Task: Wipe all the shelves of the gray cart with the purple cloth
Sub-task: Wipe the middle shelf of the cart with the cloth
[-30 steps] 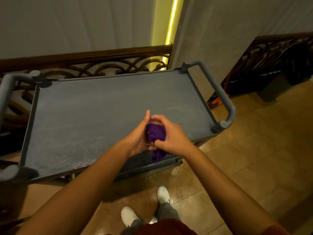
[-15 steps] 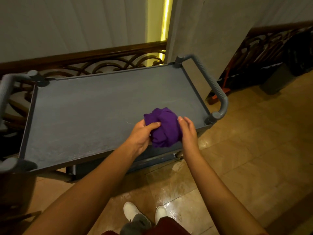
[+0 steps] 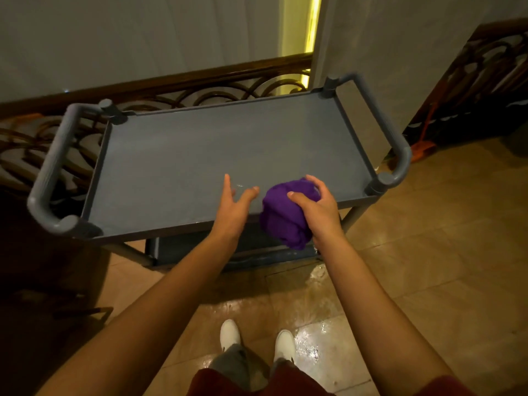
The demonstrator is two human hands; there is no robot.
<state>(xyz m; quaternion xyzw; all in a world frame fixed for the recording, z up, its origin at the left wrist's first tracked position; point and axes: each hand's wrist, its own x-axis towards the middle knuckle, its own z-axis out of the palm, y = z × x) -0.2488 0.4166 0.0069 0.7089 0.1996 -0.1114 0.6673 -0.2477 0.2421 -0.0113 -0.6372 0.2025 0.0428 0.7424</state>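
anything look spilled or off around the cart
The tiled floor by the white shoes shines in wet-looking patches, possibly a spill. The gray cart looks undamaged; the purple cloth is bunched in the right hand.

Both forearms reach forward; left hand (image 3: 233, 205) empty, fingers spread; right hand (image 3: 317, 208) curled in a full grip.

Hotel-type hallway — ornate railing (image 3: 200, 90), tile floor (image 3: 428, 252), svc cart (image 3: 228, 144).

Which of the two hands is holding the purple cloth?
The right hand: its fingers grip the bunched purple cloth. The left hand is open and empty.
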